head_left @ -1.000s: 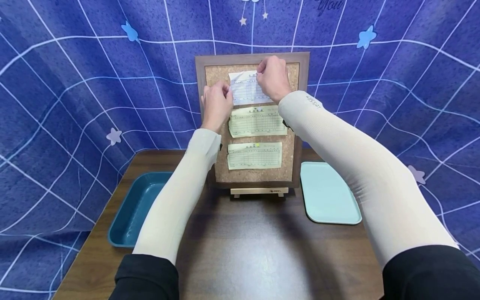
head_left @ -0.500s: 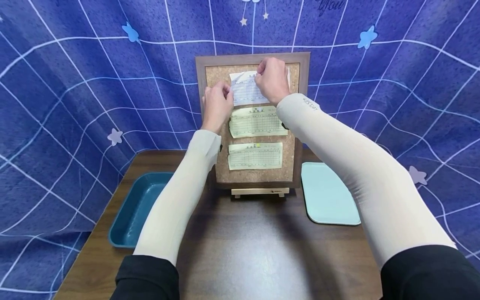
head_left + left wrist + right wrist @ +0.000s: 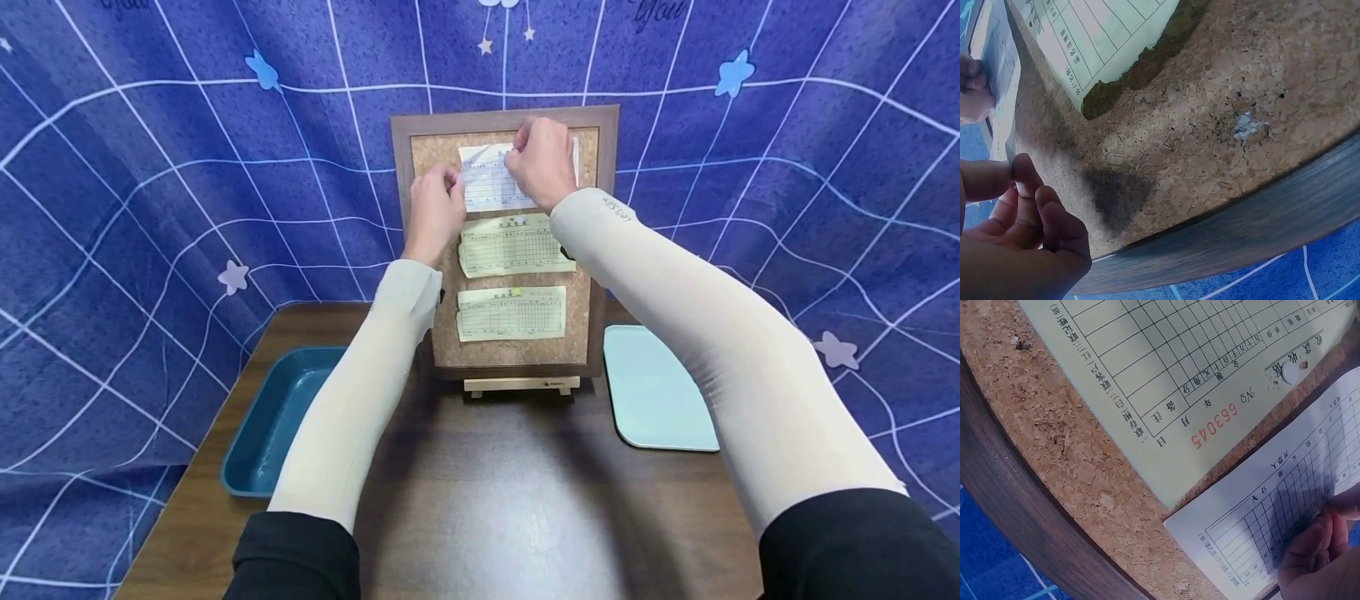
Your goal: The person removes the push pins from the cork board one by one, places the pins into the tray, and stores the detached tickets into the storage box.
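- Shifted slightly leftward in the head view since the earlier frame: right hand (image 3: 543,162), over the face of the white slip (image 3: 486,185); left hand (image 3: 435,212) barely displaced.
- White slip placed at the top of the cork board (image 3: 517,354), upper centre of the head frame, just above the middle slip (image 3: 517,244); lower slip (image 3: 512,315) seen below that.
- Step in hand, as judged: white slip being fixed to the board. Middle slip seen with a white round pin (image 3: 1290,373) near its top edge.
- Left hand: thumb and fingertip brought together, left edge of the white slip apparently pinched.
- Right hand: fingers curled, thumb and finger nearly closed against the slip; a small object (image 3: 1318,514) seems to be held at the tips, perhaps a pin, too hidden to be named surely.
- Next move, by judgement: firm, straight pressure called for at the right fingertips, with the left edge kept steady and unpulled.
- White slip's long axis laid left to right in the head view, right end tilted slightly up; ruled face turned outward, heading edge toward the top of the frame.
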The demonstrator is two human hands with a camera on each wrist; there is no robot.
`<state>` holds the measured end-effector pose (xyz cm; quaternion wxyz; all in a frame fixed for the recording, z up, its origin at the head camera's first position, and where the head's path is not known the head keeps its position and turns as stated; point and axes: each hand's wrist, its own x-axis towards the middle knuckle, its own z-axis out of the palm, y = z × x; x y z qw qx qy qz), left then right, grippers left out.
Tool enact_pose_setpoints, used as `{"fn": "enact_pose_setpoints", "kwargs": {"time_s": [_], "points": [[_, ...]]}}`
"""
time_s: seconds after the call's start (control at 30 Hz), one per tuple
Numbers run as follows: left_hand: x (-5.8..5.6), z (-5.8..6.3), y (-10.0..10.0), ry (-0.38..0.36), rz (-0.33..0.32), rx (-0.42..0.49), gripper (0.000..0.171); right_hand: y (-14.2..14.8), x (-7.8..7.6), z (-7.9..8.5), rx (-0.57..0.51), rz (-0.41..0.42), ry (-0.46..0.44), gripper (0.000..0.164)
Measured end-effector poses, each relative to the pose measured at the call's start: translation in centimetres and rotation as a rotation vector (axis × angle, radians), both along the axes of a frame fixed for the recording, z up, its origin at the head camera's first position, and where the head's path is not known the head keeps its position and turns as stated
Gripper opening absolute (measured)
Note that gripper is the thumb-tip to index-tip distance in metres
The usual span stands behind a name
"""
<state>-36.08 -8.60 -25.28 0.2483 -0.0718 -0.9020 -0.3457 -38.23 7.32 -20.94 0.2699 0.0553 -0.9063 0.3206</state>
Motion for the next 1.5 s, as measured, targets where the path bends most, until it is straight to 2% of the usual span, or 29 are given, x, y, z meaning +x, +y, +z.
{"fn": "enact_pose_setpoints", "kwargs": {"time_s": [0.2,0.3,0.47,0.8,1.03,1.27,1.5], "points": [[-0.1,0.2,0.1,-0.010,0.004,0.006,0.009,0.6,-0.1,-0.1,0.011,0.028,0.035,0.006],[-0.1,0.3,0.2,-0.007,0.011,0.007,0.010,1.0,-0.2,-0.2,0.009,0.070,0.041,0.006],[-0.1,0.4,0.3,0.007,0.028,0.020,0.010,1.5,0.1,-0.3,0.000,0.133,0.015,0.009],[0.2,0.5,0.5,-0.027,0.052,0.060,0.013,1.9,0.8,-0.3,0.012,0.195,0.112,0.010],[0.4,0.7,-0.2,0.019,0.072,0.028,0.012,2.5,1.1,-0.1,0.025,0.186,0.155,0.008],[0.6,0.7,-0.9,0.040,0.069,0.043,0.012,3.7,1.3,-0.2,0.032,0.174,0.181,0.007],[0.9,0.6,-1.6,0.090,0.049,0.064,0.014,4.9,1.7,-0.2,0.045,0.154,0.152,0.008]]}}
